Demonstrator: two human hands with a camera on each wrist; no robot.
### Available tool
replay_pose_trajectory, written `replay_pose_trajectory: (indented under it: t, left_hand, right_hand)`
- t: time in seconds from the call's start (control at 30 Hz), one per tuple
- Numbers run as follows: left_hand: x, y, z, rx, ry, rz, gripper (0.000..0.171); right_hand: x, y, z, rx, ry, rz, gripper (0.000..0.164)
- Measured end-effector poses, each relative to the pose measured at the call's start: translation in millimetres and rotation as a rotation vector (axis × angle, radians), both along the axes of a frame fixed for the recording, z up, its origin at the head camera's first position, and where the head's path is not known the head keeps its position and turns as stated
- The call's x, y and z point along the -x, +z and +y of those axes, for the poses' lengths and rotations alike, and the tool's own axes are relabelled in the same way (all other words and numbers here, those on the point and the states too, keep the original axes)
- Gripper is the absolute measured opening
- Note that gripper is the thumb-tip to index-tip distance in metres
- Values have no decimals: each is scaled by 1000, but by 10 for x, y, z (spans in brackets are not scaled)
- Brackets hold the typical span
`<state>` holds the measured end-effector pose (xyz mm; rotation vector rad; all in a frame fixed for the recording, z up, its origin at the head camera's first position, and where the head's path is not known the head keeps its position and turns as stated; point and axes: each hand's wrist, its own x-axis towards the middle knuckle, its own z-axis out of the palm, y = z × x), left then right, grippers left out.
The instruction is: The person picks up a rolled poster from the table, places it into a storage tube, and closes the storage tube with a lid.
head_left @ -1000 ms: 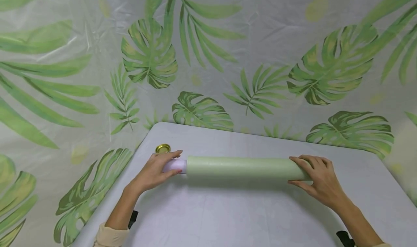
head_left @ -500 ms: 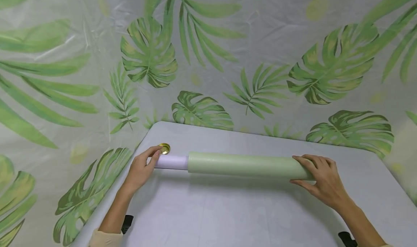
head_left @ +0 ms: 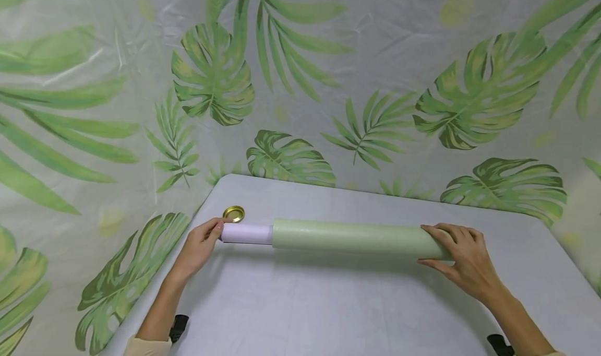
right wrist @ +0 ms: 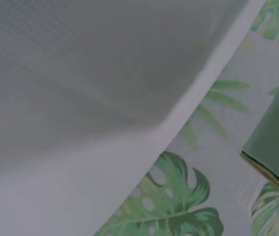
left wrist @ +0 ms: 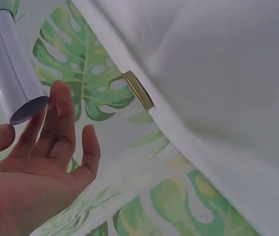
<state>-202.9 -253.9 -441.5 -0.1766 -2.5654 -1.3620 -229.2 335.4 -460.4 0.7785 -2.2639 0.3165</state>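
Observation:
A pale green tube [head_left: 347, 237] is held level above the white table, with a narrower lilac tube [head_left: 249, 234] sticking out of its left end. My left hand [head_left: 199, 244] pinches the free end of the lilac tube. The left wrist view shows the thumb and fingertips at either side of that tube's oval mouth [left wrist: 30, 109], while the little finger stays apart. At the other end, my right hand [head_left: 465, 259] grips the green tube, thumb below and fingers over the top. Only a sliver of this hand enters the right wrist view, beside the tube's end [right wrist: 272, 169].
A gold jar lid [head_left: 233, 214] lies on the white table [head_left: 328, 309] just behind the left hand. Behind the table's far edge hangs a leaf-patterned sheet [head_left: 300, 84].
The left hand has slid left along the lilac tube to its end, and more of that tube shows. The green tube's left end has risen slightly. The right hand has barely moved.

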Motion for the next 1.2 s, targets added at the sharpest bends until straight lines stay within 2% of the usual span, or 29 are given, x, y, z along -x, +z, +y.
replay_pose_trajectory:
  t: [0.23,0.5,0.7,1.2]
  left_hand:
    - [-25,1,-14,-32,-22,-21,32]
    - [-4,-9,47,-44,-23,21,27]
    - [-1,-15,101,-55,-46,15,28]
    - [5,-57,257,-48,-183,-5,27]
  right_hand:
    - [-7,-8,3,-3,-7,2,84]
    - [-23,-11,-12,1,7,25,82]
    - [-28,-20,-18,4,12,14,82]
    - [-27,-25,-50,7,18,15,81]
